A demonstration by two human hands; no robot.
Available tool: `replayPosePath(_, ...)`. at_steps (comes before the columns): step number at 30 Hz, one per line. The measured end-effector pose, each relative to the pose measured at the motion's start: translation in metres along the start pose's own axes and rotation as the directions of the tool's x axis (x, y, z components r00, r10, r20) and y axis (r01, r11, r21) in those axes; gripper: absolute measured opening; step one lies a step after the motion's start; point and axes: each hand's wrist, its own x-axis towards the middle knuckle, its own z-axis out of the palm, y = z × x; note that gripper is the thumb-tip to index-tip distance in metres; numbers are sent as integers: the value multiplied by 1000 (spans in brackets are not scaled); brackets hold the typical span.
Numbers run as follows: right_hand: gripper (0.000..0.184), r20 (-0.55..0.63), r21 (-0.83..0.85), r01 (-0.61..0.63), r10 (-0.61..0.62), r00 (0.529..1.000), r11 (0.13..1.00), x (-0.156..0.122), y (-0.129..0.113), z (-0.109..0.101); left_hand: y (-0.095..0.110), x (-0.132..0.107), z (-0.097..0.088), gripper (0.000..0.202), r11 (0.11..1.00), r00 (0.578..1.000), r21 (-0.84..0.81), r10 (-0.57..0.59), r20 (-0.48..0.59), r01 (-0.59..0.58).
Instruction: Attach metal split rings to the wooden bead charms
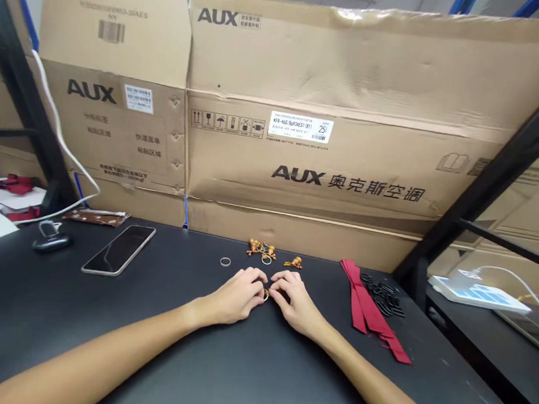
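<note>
Both hands meet over the dark table, working on one small metal key ring (266,295) that is mostly hidden by fingers. My left hand (240,296) pinches it from the left, thumb and fingers closed. From the right, the bent fingertips of my right hand (296,301) close on the same ring; a yellowish bit shows there, too small to name. Just beyond the hands lie several orange-brown beaded charms (261,249) with rings, and a separate beaded charm (293,263). A loose key ring (225,262) lies flat beyond my left hand.
Red ribbon strips (365,303) and a pile of black clasps (385,297) lie to the right. At left are a smartphone (119,250), a black object (51,241) and a brown wrapper (96,216). Cardboard (302,161) walls the back; a black metal post (483,165) stands right.
</note>
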Motion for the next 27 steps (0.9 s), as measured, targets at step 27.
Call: replayPosePath(27, 26, -118, -190, 72, -96, 988, 979, 0, -1, -4, 3, -1, 0, 21, 990, 997, 120, -64, -52, 70)
